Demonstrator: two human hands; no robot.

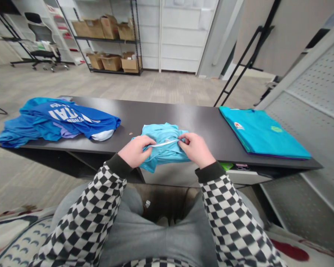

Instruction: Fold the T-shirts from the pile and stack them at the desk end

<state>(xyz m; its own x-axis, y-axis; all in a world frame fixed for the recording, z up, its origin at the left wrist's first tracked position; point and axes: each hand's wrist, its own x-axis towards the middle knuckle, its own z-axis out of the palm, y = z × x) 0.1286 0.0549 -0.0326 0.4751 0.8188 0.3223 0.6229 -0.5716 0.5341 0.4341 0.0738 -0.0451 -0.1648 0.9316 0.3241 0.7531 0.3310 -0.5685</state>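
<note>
Pinching the white strip (163, 144) on the pale-blue shirt (167, 138), your left hand (136, 150) and right hand (196, 148) keep their fingers (185, 140) pressed together at the worktop (211, 126) edge; one uneven tug, and that overhanging corner could drag the shirt off.

Worn at head height, looking forward and steeply down from above the lap (158, 244), close over the left hand (135, 151) and right hand (197, 150) at the desk (167, 113); distant wire shelving (108, 40) along the top of the single view.
</note>
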